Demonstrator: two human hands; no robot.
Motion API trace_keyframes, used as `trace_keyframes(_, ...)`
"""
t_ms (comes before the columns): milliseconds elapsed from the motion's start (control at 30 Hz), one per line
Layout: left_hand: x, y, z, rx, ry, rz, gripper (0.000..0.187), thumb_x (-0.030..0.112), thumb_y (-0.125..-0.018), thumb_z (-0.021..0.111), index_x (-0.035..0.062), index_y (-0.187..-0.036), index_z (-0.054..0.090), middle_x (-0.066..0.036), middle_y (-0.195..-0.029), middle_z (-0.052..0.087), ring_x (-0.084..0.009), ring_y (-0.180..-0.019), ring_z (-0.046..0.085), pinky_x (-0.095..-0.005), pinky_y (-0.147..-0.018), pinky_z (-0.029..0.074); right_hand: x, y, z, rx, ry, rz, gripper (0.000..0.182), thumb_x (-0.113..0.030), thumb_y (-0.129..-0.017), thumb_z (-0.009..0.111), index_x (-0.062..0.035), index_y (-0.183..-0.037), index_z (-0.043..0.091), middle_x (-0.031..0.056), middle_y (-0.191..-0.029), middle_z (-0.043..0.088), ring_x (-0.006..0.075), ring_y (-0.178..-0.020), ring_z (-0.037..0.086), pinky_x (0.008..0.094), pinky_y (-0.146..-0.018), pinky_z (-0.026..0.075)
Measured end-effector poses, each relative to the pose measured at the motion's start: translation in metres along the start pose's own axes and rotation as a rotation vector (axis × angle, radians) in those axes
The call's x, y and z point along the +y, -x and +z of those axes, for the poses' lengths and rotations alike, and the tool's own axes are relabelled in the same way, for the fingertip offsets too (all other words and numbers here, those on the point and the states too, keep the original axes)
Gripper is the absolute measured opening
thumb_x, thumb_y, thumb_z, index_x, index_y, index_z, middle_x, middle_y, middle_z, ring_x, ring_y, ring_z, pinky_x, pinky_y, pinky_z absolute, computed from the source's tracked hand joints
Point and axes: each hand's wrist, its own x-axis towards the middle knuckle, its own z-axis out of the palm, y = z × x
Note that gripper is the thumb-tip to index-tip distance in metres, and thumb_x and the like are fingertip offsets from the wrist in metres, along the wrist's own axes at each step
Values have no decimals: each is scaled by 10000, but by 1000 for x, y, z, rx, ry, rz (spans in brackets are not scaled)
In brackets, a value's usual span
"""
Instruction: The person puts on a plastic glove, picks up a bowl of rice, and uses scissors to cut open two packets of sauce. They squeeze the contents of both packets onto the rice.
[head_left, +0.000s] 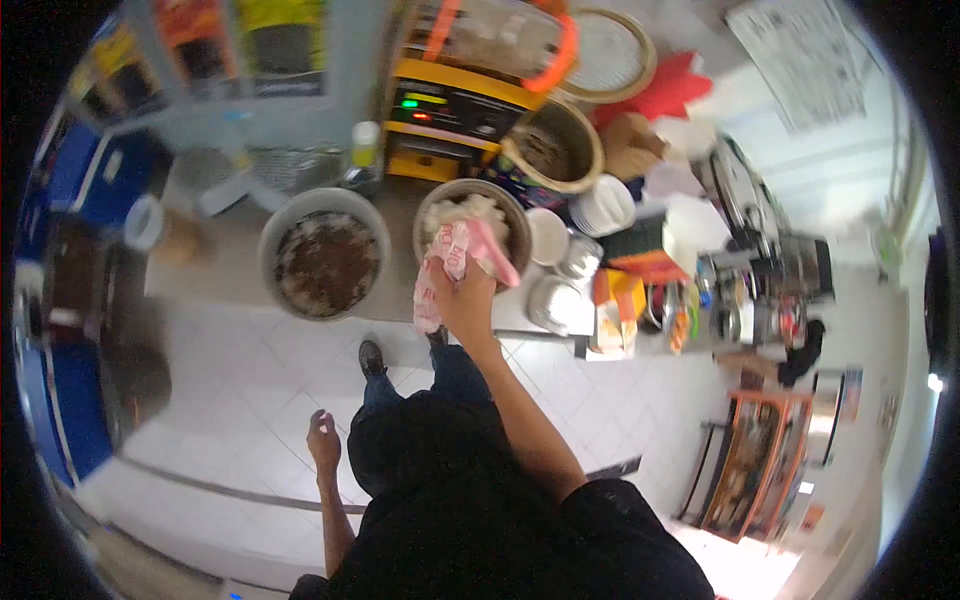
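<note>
My right hand [466,305] grips a soft pink-and-white cloth [455,247] with printed lettering. The cloth hangs over the near rim of a round bowl [519,215], which has pale, lumpy stuff [470,210] inside. To the left of it stands a large grey-white tub [272,262] with brown, crumbly material [330,265] and a whitish film in it. My left hand [322,440] hangs low beside my body, away from the counter, its fingers loosely bent and apart. Nothing shows clearly in it.
A yellow-and-black machine [455,115] with lit indicators stands behind the bowl. A patterned bucket [588,165], white cups [603,207] and a shiny round tin [558,304] crowd the right. A clear container [150,225] stands at the counter's left end. A person [800,355] is far right.
</note>
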Motion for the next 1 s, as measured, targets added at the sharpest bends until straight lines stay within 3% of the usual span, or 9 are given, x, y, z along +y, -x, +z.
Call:
trace_keyframes(167,183,-12,11,-360,268,273,321,255,-1024,534,19,-1219,631,-134,-974,722,-205,-774,697,-313,-632,547,8,28,-96,58,-314,465,212,-108,-962,599,3,-1140,621,61,-921,685,149,-698,653,281,-618,521)
trace_keyframes(267,256,-14,59,-467,507,338,454,282,-1035,524,23,-1405,478,-97,-994,695,-178,-750,684,-282,-583,534,102,51,-128,274,-289,350,219,-148,-999,548,-10,-1162,600,28,-932,652,98,-690,616,246,-551,491)
trace_keyframes(467,326,-46,147,-341,660,130,648,317,-1027,541,-8,-1496,233,-163,-927,646,-194,-644,670,-279,-528,532,162,62,-212,357,-731,881,195,-243,-1006,531,-66,-1004,611,-13,-769,565,92,-620,540,232,-516,431)
trace_keyframes(633,343,-40,169,-73,688,289,285,173,-991,578,-14,-1188,491,-138,-901,616,-185,-580,632,-306,-476,522,284,80,-317,415,-1045,846,306,-416,-1031,452,-153,-989,603,-26,-775,578,121,-633,579,244,-560,481)
trace_keyframes(667,344,-40,172,-57,702,265,268,154,-984,583,5,-1192,501,-119,-912,616,-175,-587,615,-295,-471,505,277,55,-333,850,-832,840,479,-551,-954,490,-91,-1057,574,64,-899,635,160,-611,574,248,-464,397)
trace_keyframes(767,342,-42,169,-16,684,198,255,125,-971,592,40,-1199,517,-81,-927,615,-159,-601,580,-279,-476,479,400,38,-443,1114,-647,737,764,-644,-927,541,20,-1296,457,118,-1162,565,203,-948,597,349,-671,517)
trace_keyframes(800,342,-46,170,11,663,160,256,115,-964,597,55,-1202,524,-61,-932,614,-151,-608,562,-274,-486,471,411,0,-468,1396,-585,703,461,-572,-977,514,-116,-915,533,27,-779,562,170,-602,542,294,-455,434)
trace_keyframes(933,329,-48,167,43,641,70,266,109,-950,611,75,-1203,536,-42,-940,613,-138,-631,559,-270,-523,479,518,-52,-566,1059,-502,479,491,-568,-960,548,-90,-1068,511,76,-934,605,190,-832,583,327,-605,481)
trace_keyframes(1000,327,-40,164,9,644,129,256,118,-937,629,88,-1180,555,-32,-963,610,-124,-664,567,-269,-553,489,557,-48,-594,747,-663,743,482,-535,-964,563,-101,-1164,500,81,-1003,608,189,-956,569,348,-677,486)
